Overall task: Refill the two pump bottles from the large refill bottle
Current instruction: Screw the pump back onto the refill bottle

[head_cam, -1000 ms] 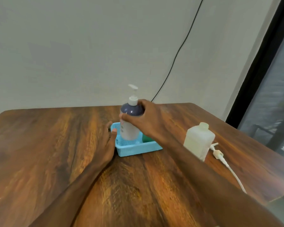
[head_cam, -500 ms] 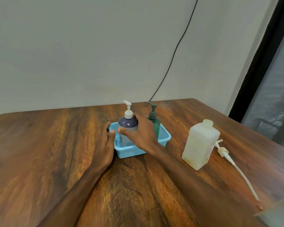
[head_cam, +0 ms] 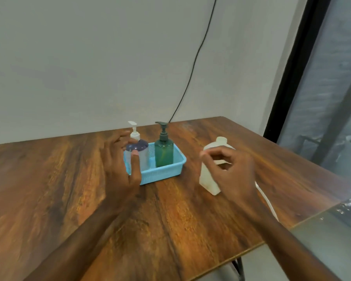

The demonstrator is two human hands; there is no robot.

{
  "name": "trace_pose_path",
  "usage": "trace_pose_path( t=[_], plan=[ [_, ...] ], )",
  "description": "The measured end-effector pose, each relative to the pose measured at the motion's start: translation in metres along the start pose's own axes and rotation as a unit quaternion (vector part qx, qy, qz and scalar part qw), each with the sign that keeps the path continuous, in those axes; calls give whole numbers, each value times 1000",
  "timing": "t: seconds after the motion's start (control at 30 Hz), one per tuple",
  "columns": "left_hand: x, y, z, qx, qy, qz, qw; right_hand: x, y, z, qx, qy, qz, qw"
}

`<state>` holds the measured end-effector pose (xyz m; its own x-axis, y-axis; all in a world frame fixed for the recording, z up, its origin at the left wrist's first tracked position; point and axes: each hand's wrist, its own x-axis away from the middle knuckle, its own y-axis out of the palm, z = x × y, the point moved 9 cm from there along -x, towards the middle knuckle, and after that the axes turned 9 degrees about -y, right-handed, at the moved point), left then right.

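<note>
**Wooden surface, three things on it**

The dark, streaky wooden surface point(head_cam: 49, 189) fills the lower frame. A light-blue basket point(head_cam: 162, 175) sits at centre. Right of it, apart, the pale refill bottle point(head_cam: 209, 184) stands upright. Just beyond that, toward the right edge, a white tube point(head_cam: 268, 201) lies flat.
</note>
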<state>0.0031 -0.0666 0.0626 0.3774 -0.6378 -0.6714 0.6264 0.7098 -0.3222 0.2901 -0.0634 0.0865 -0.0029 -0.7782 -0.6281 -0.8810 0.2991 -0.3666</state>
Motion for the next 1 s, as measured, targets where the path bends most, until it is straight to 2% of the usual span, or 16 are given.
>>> trace_pose_path(
  t=[0.07,0.17,0.2,0.3,0.37,0.5,0.6,0.7,0.83,1.0],
  plan=[
    [21,9,51,47,68,4,997,2,-47,23,17,22,51,998],
    [49,50,95,53,94,-21,994,-4,-98,72,49,64,115,990],
    [51,69,99,44,84,-45,994,-8,-104,92,65,86,107,988],
    [51,125,104,83,44,-165,982,-16,-92,149,103,164,5,981],
    [52,145,103,94,24,-205,974,-19,-76,173,109,191,-28,975],
    [61,171,96,83,-12,-254,964,-28,-47,186,205,156,-96,962],
    [55,183,85,75,-36,-259,962,-27,-41,191,236,153,-129,951],
    [55,188,77,122,-62,-278,951,-28,-40,170,215,124,-126,960],
    [53,178,73,166,-57,-268,947,-37,-63,94,99,38,-28,994],
    [58,164,69,155,-63,-257,952,-59,-91,-13,-3,-83,29,996]
  ],
)
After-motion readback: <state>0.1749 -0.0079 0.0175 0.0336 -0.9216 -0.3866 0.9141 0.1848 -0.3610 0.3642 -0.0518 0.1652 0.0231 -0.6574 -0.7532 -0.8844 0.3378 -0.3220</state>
